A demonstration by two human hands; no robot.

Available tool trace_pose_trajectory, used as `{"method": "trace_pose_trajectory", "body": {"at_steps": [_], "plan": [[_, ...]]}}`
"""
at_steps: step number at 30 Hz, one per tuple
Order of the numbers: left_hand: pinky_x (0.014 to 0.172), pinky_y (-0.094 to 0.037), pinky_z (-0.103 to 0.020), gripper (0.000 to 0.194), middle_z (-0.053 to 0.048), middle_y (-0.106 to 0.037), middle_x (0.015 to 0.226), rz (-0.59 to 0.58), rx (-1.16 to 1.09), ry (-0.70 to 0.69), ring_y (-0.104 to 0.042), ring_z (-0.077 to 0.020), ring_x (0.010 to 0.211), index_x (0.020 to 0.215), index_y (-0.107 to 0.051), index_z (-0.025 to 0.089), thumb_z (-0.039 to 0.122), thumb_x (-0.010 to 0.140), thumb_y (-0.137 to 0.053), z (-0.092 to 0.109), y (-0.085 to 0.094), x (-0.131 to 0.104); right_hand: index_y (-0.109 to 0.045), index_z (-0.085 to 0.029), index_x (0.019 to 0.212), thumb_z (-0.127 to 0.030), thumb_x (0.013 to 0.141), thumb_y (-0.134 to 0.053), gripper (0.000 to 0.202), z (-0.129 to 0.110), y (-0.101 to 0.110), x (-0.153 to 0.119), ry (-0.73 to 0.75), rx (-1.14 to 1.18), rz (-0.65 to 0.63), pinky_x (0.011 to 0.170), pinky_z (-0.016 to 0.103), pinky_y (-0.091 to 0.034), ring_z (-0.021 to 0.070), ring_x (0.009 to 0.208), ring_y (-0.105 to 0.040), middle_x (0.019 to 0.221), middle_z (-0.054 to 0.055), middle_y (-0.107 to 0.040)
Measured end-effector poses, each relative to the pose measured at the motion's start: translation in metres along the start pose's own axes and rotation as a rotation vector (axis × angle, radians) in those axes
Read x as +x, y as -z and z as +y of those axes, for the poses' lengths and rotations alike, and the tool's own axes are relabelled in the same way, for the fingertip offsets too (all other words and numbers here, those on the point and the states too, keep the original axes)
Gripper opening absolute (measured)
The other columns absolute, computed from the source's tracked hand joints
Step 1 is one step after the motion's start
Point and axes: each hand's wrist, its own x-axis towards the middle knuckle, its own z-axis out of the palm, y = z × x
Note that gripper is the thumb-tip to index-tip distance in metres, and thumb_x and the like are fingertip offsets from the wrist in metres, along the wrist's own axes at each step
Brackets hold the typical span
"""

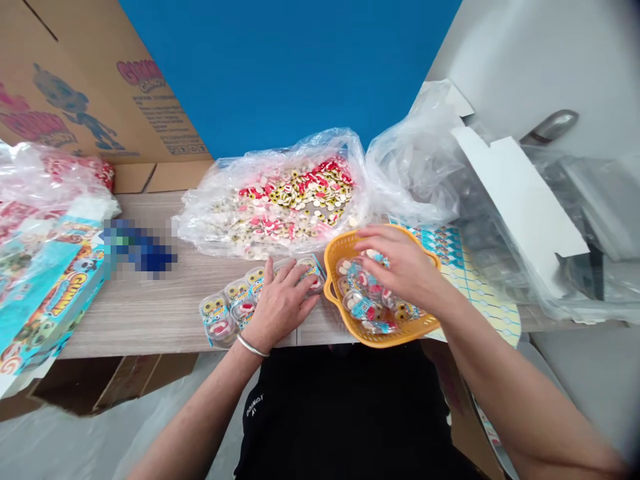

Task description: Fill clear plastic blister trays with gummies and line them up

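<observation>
Packs (235, 307) lie in a row at lower centre; I see my left hand (283, 303) flat and open on them. Right of it, my right hand (400, 267) curls over packs in the basket (334, 253), grip unclear.

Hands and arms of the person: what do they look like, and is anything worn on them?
Both arms are bare to above the elbow, with no sleeves and no gloves. The left hand has a thin silver bangle at the wrist. The right hand shows no ring or watch. Fingers are bare.
</observation>
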Motion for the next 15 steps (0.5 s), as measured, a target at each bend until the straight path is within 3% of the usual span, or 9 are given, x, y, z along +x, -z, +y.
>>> {"method": "trace_pose_trajectory", "body": {"at_steps": [2, 4, 6, 8, 11, 13, 15], "plan": [[0.117, -0.028, -0.065, 0.030, -0.012, -0.064, 0.135, 0.056, -0.031, 0.002, -0.050, -0.0356, 0.135, 0.122, -0.065, 0.023, 0.036, 0.094, -0.062, 0.003, 0.003, -0.001, -0.069, -0.020, 0.111, -0.027, 0.093, -0.055, 0.024, 0.020, 0.019, -0.031, -0.195, -0.088, 0.151, 0.109, 0.047, -0.042, 0.0294, 0.122, -0.059, 0.128, 0.013, -0.066], [0.106, -0.046, -0.053, 0.030, -0.013, -0.068, 0.127, 0.100, -0.111, 0.055, -0.061, -0.0315, 0.122, 0.122, -0.063, 0.020, 0.036, 0.096, -0.059, 0.011, 0.005, -0.004, -0.066, -0.016, 0.119, -0.031, 0.089, -0.057, 0.034, 0.047, 0.031, -0.066, -0.442, -0.202, 0.214, 0.105, 0.051, -0.045, 0.0334, 0.118, -0.061, 0.125, 0.017, -0.066], [0.082, -0.056, -0.039, 0.025, -0.010, -0.073, 0.104, 0.091, -0.238, 0.183, -0.071, -0.0243, 0.095, 0.114, -0.063, 0.019, 0.036, 0.098, -0.055, 0.025, 0.005, -0.006, -0.064, -0.011, 0.122, -0.037, 0.085, -0.061, 0.046, 0.071, 0.033, -0.098, -0.705, -0.199, 0.158, 0.097, 0.052, -0.050, 0.0352, 0.108, -0.065, 0.120, 0.021, -0.068], [0.065, -0.054, -0.032, 0.022, -0.004, -0.073, 0.083, 0.007, -0.396, 0.336, -0.070, -0.0199, 0.072, 0.106, -0.063, 0.019, 0.038, 0.097, -0.056, 0.043, 0.002, -0.009, -0.063, -0.012, 0.121, -0.043, 0.085, -0.060, 0.048, 0.088, 0.027, -0.122, -0.889, 0.042, 0.034, 0.082, 0.045, -0.056, 0.0303, 0.092, -0.069, 0.110, 0.019, -0.071], [0.060, -0.053, -0.030, 0.022, -0.002, -0.073, 0.078, -0.136, -0.702, 0.463, -0.070, -0.0184, 0.066, 0.099, -0.061, 0.020, 0.041, 0.094, -0.059, 0.068, -0.009, -0.012, -0.064, -0.016, 0.108, -0.051, 0.086, -0.057, 0.042, 0.094, 0.012, -0.137, -0.916, 0.458, -0.094, 0.064, 0.033, -0.055, 0.0224, 0.077, -0.068, 0.090, 0.008, -0.072], [0.063, -0.055, -0.030, 0.023, -0.005, -0.074, 0.086, -0.148, -0.886, 0.480, -0.072, -0.0188, 0.071, 0.098, -0.060, 0.020, 0.042, 0.094, -0.058, 0.078, -0.016, -0.012, -0.064, -0.019, 0.094, -0.051, 0.083, -0.057, 0.035, 0.090, 0.006, -0.137, -0.873, 0.474, -0.082, 0.059, 0.028, -0.051, 0.0193, 0.071, -0.063, 0.078, 0.002, -0.068], [0.068, -0.057, -0.031, 0.023, -0.007, -0.074, 0.091, -0.125, -1.001, 0.476, -0.072, -0.0193, 0.077, 0.099, -0.059, 0.020, 0.042, 0.094, -0.058, 0.085, -0.017, -0.011, -0.063, -0.020, 0.083, -0.046, 0.082, -0.054, 0.027, 0.084, 0.010, -0.135, -0.851, 0.330, -0.038, 0.058, 0.027, -0.047, 0.0178, 0.066, -0.059, 0.069, -0.001, -0.062]]}}
